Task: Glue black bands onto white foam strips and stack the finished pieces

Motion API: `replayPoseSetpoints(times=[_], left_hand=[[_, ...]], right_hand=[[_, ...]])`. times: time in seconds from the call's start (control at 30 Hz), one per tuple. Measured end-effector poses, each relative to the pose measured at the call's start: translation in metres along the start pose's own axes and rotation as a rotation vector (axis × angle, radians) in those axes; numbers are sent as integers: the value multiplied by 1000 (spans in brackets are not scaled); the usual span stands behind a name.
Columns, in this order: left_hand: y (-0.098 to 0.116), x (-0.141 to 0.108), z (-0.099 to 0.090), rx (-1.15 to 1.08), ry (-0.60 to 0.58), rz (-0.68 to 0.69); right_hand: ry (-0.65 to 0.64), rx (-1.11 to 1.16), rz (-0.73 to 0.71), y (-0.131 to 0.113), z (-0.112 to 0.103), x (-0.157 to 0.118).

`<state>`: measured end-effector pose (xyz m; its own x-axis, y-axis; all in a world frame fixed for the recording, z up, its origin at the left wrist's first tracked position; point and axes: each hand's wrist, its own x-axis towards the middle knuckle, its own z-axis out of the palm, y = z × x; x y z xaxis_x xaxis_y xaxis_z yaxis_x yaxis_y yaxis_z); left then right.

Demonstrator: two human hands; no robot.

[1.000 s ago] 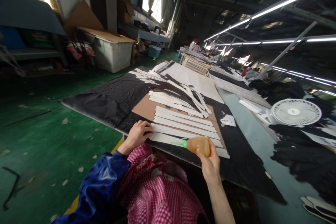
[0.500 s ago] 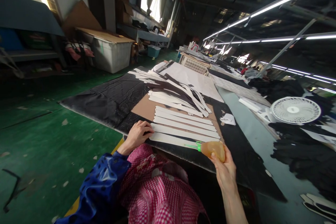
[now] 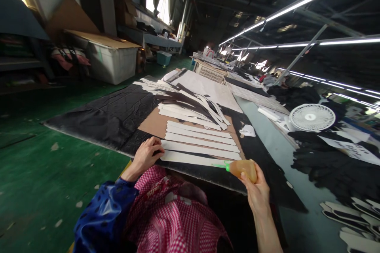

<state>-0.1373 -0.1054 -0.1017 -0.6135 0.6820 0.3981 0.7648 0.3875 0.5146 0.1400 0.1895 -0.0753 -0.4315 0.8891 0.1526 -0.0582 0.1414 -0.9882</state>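
In the head view, my right hand [image 3: 257, 185] is wrapped round a squeeze bottle [image 3: 242, 169] of amber liquid, probably glue. It lies nearly level, and its thin green nozzle [image 3: 219, 165] points left, over the right part of the nearest white strip [image 3: 190, 159]. My left hand [image 3: 147, 153] has its fingers curled and pressed together at the left ends of the nearest strips; the exact contact of the fingertips is partly hidden. Several more white strips [image 3: 202, 139] lie side by side on a brown board [image 3: 150, 121]. Behind them is a loose pile of white and dark strips [image 3: 190, 101].
Black cloth [image 3: 97, 116] covers the table under the board. A crumpled white scrap [image 3: 247, 130] lies right of the strips. Farther right are a white fan [image 3: 312, 117] and heaped black pieces [image 3: 320, 166]. A plastic crate [image 3: 210, 73] stands at the back, a grey bin [image 3: 114, 61] on the left floor.
The view has turned to the right, so the table appears shifted left. My right hand has drawn the bottle rightward along the nearest strip. My left hand stays at the strips' left ends.
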Motion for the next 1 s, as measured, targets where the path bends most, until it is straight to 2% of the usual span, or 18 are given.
replayPoseSetpoints(times=[0.33,0.6,1.0], left_hand=[[1,0,-1,25,-26,-10],[-3,1,1,-5,-28,1],[-5,0,2,-3,-1,7]], right_hand=[[30,37,-6,-5,0,-1],[88,-8,-30,0,-26,6],[192,-41,-53,5,-50,13]])
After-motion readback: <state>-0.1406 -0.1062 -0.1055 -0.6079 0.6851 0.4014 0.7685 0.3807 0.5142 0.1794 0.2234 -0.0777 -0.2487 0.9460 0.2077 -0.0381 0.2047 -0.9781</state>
